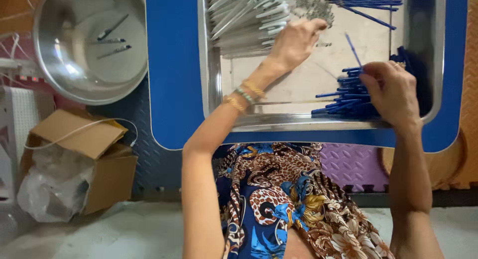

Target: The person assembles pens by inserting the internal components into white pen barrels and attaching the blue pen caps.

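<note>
My left hand point(295, 40) rests fingers curled on the white plastic pen barrels point(249, 17); my right hand point(391, 89) apparently pinches one thin blue refill point(353, 49) above the blue pile point(343, 102). Lift it singly.

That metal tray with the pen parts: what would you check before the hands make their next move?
1. Left hand on the white barrels: ok, fingers rest at their ends.
2. Right hand holds a blue refill: ok, pinched and tilted upward.
3. Blue caps within reach: ok, piled by the right hand.
4. Metal tray sits fully on the blue table: ok.
5. Left hand grips a barrel: cannot tell.
</note>
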